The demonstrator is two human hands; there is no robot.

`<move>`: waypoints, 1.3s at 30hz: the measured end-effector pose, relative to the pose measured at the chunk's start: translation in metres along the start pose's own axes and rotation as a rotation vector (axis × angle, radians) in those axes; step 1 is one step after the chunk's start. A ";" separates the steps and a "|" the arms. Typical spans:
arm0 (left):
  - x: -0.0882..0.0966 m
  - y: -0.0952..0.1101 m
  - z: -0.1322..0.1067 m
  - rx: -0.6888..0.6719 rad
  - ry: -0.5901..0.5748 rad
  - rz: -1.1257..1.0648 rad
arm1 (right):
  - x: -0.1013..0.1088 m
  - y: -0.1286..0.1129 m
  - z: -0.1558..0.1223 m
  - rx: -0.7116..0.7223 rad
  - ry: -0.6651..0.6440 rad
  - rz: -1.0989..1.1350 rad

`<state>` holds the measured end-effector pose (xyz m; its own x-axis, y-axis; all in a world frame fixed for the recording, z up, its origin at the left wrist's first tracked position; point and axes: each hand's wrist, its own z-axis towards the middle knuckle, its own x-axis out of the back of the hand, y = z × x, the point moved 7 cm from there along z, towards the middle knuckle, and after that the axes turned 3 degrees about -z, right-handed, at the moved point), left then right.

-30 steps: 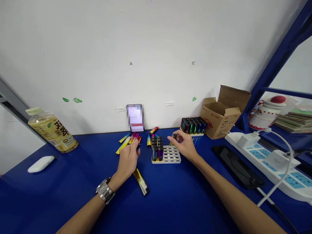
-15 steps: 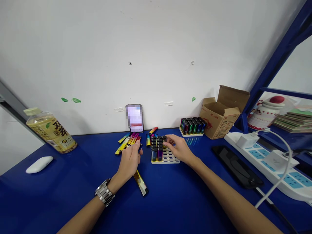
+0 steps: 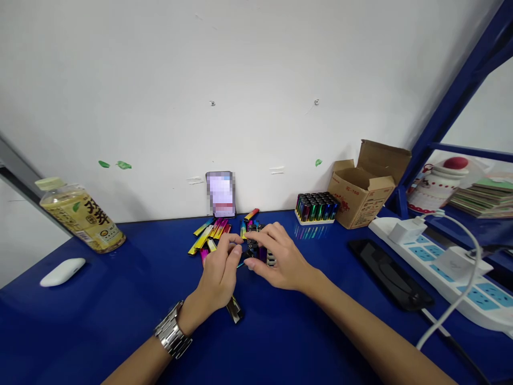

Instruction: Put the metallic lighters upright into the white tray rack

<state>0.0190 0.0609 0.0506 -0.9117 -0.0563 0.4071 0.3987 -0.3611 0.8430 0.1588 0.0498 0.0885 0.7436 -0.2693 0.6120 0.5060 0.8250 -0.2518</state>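
My left hand (image 3: 216, 272), with a steel watch on the wrist, is pinching a slim lighter (image 3: 240, 264), of which only a thin blue edge shows. Under that hand lies a gold and black lighter (image 3: 234, 309). My right hand (image 3: 276, 258) spreads its fingers over a group of upright black-topped lighters (image 3: 251, 246). These stand in a white holder (image 3: 271, 260), which the hands mostly hide. To the left of my hands lies a loose heap of shiny multicoloured lighters (image 3: 209, 236).
A boxed white tray of upright lighters (image 3: 316, 207) stands by an open cardboard box (image 3: 364, 187). The blue table (image 3: 120, 315) also holds a tea bottle (image 3: 80, 219), a white mouse (image 3: 63, 271), a pixelated phone (image 3: 220, 195), a black pad (image 3: 390, 272) and a power strip (image 3: 436, 262).
My right hand has moved left and now covers the holder. My left hand has shifted toward it, so the two hands nearly meet above the gold lighter.
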 end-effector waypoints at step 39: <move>0.003 -0.025 0.023 -0.135 -0.117 1.069 | 0.007 0.071 -0.019 -0.378 0.071 0.055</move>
<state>0.0089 0.0915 0.0384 -0.0802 -0.3159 0.9454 0.9606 -0.2776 -0.0113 0.2084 0.0965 0.0606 0.7956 -0.2745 0.5400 0.5803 0.6014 -0.5492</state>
